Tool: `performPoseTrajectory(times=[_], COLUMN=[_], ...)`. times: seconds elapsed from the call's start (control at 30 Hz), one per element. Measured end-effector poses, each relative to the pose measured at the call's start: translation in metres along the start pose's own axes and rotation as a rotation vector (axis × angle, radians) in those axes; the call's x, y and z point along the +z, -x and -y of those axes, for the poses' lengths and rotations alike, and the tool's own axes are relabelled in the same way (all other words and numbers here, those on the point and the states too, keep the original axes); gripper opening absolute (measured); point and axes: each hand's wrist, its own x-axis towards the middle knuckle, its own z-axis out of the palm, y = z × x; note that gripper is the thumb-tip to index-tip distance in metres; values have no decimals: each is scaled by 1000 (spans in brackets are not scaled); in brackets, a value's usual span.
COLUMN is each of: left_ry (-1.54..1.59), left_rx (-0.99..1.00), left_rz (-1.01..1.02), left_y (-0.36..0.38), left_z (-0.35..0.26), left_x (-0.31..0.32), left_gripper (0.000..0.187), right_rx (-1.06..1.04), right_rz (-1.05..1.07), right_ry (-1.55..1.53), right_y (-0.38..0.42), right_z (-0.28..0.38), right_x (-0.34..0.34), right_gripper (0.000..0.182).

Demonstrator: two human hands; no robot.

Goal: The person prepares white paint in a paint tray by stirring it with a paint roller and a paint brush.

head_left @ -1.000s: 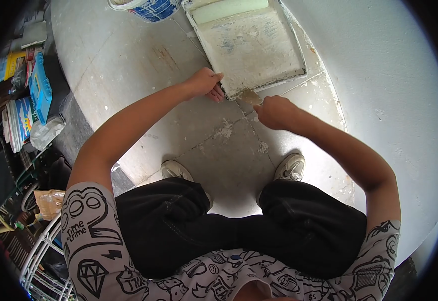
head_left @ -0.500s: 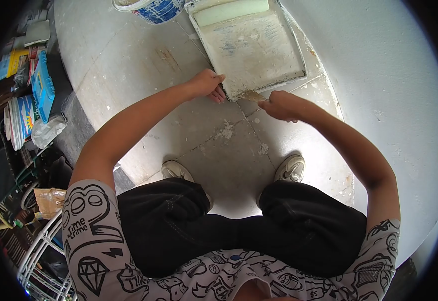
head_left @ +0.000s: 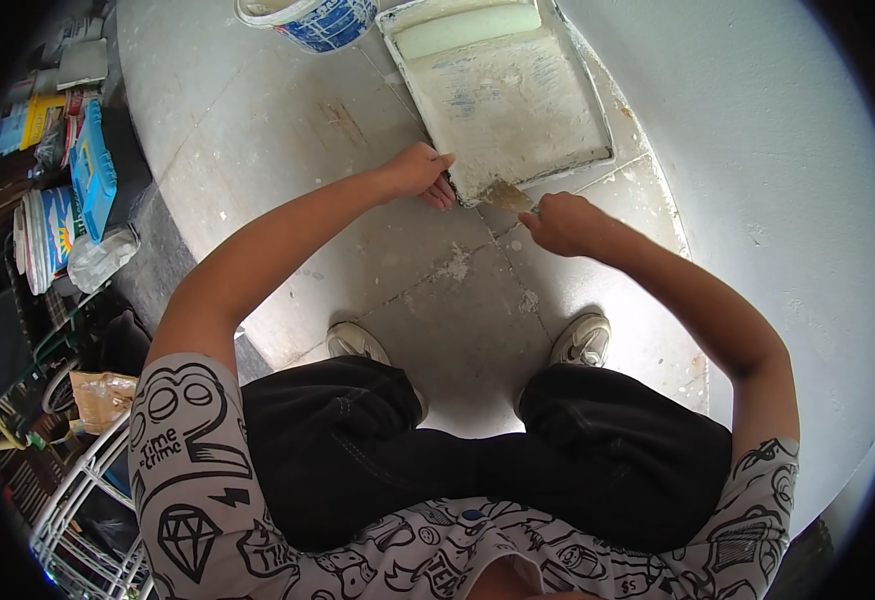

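Observation:
A paint tray [head_left: 517, 105], crusted with dried white paint, lies on the floor ahead of me. My left hand [head_left: 421, 172] grips its near left corner, thumb over the rim and fingers below. My right hand [head_left: 561, 222] is closed round a putty knife [head_left: 506, 197], whose handle is mostly hidden in the fist. The knife's flat, stained blade reaches over the near edge of the tray, close to that same corner. At the tray's far end rests a pale green paint roller [head_left: 467, 28].
A blue and white paint bucket [head_left: 325, 22] stands left of the tray. The pale wall [head_left: 757, 150] rises on the right. Along the left are a blue plastic case [head_left: 93, 170], magazines [head_left: 47, 235] and a white wire rack [head_left: 82, 500]. My shoes [head_left: 582, 340] are on the tiles.
The putty knife's blade has turned and shows more of its flat face at the tray's edge. My right hand has shifted slightly down. My left hand keeps its hold on the corner.

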Motion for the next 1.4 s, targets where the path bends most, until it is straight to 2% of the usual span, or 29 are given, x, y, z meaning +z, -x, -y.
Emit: performPoseTrajectory(times=[0.17,0.27,0.4,0.5,0.6,0.7,0.8,0.9,1.03,1.23,1.3,1.4], left_ry=[6,0,7,1,-2,1,8,12,13,13,12,-2], left_rx=[15,28,13,18,14,2,9,26,40,23,23,39], left_rz=[-3,-34,-14,-10,4,5,9,23,30,18,17,14], left_y=[-1,-1,-3,-1,0,1,0,-2,-2,-2,0,1], left_z=[1,2,2,1,-2,-3,-2,3,2,1,4,1], left_x=[-5,0,-3,-4,-5,-5,-6,-7,-10,-7,-7,-7], left_gripper=[50,50,50,50,50,50,50,50,50,50,50,50], right_rx=[-7,30,-89,-63,-38,193,119,-85,-106,-96,-155,-131], right_rz=[-195,-287,-189,-201,-124,123,28,-322,-321,-191,-312,-275], right_ry=[-22,30,165,185,173,-293,-266,81,106,67,36,154], right_y=[7,-14,-9,3,-3,-4,-1,-14,-26,-23,-13,-23], right_z=[5,-9,-12,-10,-6,0,-1,-19,-29,-29,-25,-22], right_x=[23,10,-9,-15,-24,-38,-42,-30,-9,-43,-60,-48], right_gripper=[49,45,41,40,38,35,33,33,33,33,30,31])
